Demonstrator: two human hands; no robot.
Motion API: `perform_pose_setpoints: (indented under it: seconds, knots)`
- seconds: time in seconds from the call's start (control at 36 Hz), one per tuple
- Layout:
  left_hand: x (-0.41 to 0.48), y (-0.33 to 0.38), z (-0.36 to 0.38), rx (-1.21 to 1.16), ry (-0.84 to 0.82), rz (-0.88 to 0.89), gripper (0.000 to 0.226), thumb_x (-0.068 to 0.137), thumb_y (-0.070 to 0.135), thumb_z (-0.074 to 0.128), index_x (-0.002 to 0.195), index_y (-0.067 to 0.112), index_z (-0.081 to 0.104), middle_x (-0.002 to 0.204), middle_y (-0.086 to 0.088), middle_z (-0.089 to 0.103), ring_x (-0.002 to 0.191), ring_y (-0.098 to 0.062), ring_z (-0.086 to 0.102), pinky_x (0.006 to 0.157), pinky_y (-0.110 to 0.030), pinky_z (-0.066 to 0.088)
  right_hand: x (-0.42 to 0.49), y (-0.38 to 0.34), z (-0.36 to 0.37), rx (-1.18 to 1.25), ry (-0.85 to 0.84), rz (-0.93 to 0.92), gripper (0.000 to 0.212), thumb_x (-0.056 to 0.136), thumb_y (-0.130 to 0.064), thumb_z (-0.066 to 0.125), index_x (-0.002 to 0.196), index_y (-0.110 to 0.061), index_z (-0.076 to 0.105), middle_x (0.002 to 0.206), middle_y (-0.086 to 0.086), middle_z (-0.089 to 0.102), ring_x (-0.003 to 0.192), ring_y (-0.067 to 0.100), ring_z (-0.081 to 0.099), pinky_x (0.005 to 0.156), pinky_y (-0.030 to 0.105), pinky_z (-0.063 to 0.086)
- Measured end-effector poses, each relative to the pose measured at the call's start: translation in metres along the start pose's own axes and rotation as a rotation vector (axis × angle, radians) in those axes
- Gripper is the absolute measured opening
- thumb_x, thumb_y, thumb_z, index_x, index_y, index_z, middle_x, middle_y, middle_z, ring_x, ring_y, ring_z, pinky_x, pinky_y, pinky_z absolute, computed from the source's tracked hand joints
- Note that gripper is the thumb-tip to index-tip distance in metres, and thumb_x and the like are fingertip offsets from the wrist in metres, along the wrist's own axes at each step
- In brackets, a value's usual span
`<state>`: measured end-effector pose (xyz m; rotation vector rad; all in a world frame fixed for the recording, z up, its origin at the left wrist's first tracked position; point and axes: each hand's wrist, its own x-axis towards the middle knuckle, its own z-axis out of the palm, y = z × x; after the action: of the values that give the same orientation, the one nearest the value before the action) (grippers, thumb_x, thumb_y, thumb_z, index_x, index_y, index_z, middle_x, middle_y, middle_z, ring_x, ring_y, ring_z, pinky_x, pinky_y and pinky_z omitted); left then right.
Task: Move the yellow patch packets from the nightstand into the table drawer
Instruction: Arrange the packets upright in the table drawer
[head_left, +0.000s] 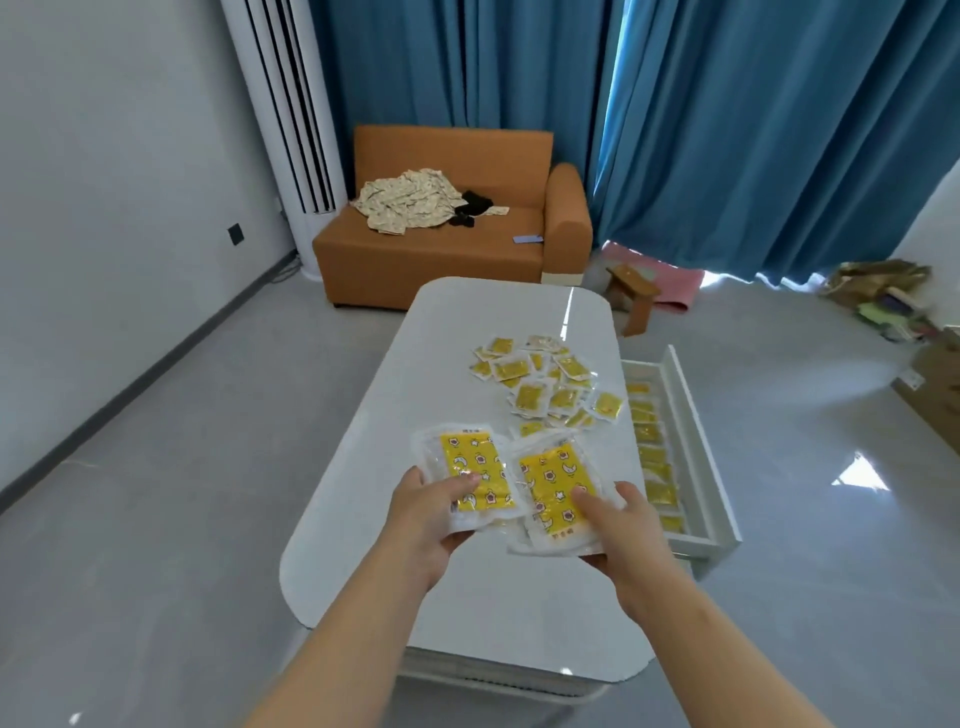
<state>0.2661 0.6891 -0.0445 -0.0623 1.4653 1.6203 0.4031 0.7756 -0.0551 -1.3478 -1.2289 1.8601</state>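
Note:
Above the white table (363, 519) my left hand (423, 525) grips a yellow patch packet (470, 470) in clear wrap, thumb on top. Beside it my right hand (623, 535) holds a small stack of yellow packets (553, 486), thumb pressed on the top one. Several more packets lie in a loose pile (545, 384) on the far right part of the table. The table drawer (691, 431) stands pulled out on the table's right side, with a row of yellow packets (652, 452) lying inside it.
An orange sofa (447, 260) with crumpled cloth stands beyond the table before blue curtains (727, 130). A tall white air conditioner (291, 130) is at the back left. A small wooden stool (636, 296) and clutter with cardboard boxes (930, 384) sit on the floor to the right.

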Motion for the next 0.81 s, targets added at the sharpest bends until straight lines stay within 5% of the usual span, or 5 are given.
perform_pose_setpoints:
  seconds: [0.22, 0.56, 0.61, 0.72, 0.81]
  knots:
    - [0.035, -0.045, 0.137, 0.024, 0.024, -0.042, 0.024, 0.083, -0.006, 0.061, 0.100, 0.010, 0.055, 0.097, -0.009, 0.065, 0.079, -0.024, 0.064, 0.042, -0.025, 0.053, 0.080, -0.030, -0.123, -0.012, 0.016, 0.096, 0.012, 0.090, -0.012, 0.059, 0.100, -0.013, 0.052, 0.089, 0.009, 0.063, 0.074, 0.023, 0.062, 0.062, 0.032, 0.052]
    - [0.171, -0.096, 0.307, 0.083, 0.069, -0.095, 0.039, 0.082, -0.004, 0.063, 0.117, 0.011, 0.051, 0.104, -0.008, 0.064, 0.078, -0.019, 0.063, 0.059, -0.031, 0.052, 0.254, -0.082, -0.236, -0.183, 0.012, 0.167, 0.007, 0.090, -0.008, 0.057, 0.091, -0.013, 0.054, 0.090, 0.009, 0.064, 0.080, 0.027, 0.063, 0.079, 0.042, 0.053]
    - [0.191, -0.099, 0.330, 0.092, 0.082, -0.105, 0.037, 0.082, -0.004, 0.064, 0.114, 0.012, 0.052, 0.103, -0.008, 0.064, 0.079, -0.020, 0.063, 0.063, -0.032, 0.053, 0.283, -0.089, -0.251, -0.236, -0.012, 0.186, 0.016, 0.089, -0.010, 0.060, 0.103, -0.010, 0.053, 0.100, 0.014, 0.064, 0.088, 0.031, 0.065, 0.083, 0.046, 0.054]
    - [0.225, -0.105, 0.368, 0.124, 0.127, -0.105, 0.024, 0.083, -0.004, 0.063, 0.088, 0.016, 0.051, 0.087, -0.001, 0.061, 0.073, -0.016, 0.059, 0.068, -0.032, 0.052, 0.340, -0.101, -0.275, -0.304, -0.099, 0.265, 0.019, 0.086, -0.007, 0.063, 0.088, -0.021, 0.050, 0.095, 0.010, 0.065, 0.085, 0.030, 0.067, 0.081, 0.049, 0.056]
    - [0.253, -0.113, 0.391, 0.135, 0.155, -0.094, 0.024, 0.082, -0.004, 0.064, 0.089, 0.016, 0.053, 0.089, -0.003, 0.064, 0.078, -0.019, 0.062, 0.072, -0.034, 0.052, 0.384, -0.109, -0.293, -0.367, -0.188, 0.330, 0.032, 0.084, -0.004, 0.064, 0.107, -0.020, 0.048, 0.097, 0.008, 0.065, 0.084, 0.029, 0.068, 0.078, 0.047, 0.057]
